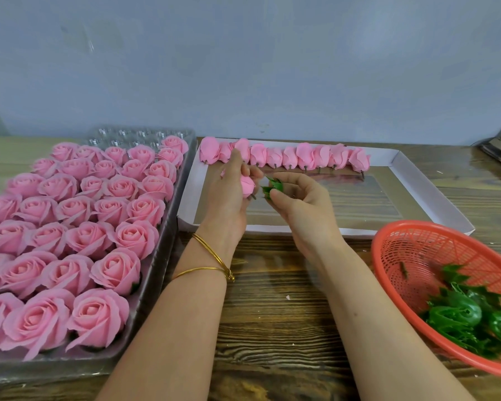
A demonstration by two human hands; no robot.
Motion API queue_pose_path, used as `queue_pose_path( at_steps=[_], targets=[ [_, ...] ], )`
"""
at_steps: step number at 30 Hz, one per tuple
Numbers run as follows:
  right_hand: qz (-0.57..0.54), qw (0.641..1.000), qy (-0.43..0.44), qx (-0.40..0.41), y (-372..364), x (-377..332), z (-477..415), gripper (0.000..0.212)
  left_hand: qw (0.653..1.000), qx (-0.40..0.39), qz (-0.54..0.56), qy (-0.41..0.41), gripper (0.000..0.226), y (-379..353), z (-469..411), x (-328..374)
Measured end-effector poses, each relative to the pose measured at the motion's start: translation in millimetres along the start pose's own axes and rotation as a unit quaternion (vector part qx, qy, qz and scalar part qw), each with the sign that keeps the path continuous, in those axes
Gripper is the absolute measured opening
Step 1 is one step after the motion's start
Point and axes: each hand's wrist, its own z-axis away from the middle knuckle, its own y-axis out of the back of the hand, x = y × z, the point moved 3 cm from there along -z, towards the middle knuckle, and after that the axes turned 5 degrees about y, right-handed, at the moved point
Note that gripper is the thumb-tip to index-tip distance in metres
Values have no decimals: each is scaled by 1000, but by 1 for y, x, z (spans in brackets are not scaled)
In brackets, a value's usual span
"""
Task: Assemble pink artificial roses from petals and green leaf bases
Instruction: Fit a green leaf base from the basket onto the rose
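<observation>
Pink rosebud (248, 185) (short stem showing), green leaf base (274, 188) just beside

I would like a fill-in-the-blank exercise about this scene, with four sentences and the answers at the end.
1. The left hand holds a ____ bud.
2. The right hand pinches a ____ leaf base.
3. Spare leaf bases lie in a red ____.
4. Finished roses fill the tray on the ____ side of the table.
Missing words: pink; green; basket; left.
</observation>
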Motion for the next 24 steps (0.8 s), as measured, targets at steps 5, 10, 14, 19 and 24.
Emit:
queue_pose_path(
  at_steps=[5,10,14,19,24],
  targets=[
    [20,999,26,-14,-4,-2,1,32,1000,2,-4,-27,47,1,-2,2],
    [17,999,28,-38,-8,-2,1,36,999,-25,5,-30,50,-1,-4,3],
    [30,998,19,-61,-10,-3,-1,40,999,-35,1,-28,53,-1,-3,2],
    [41,996,13,-75,-12,-7,-3,37,998,-41,-26,-30,60,-3,-3,1],
    [30,996,-8,-82,-14,-12,-10,30,998,-46,-29,-34,57,-1,-4,0]
  ],
)
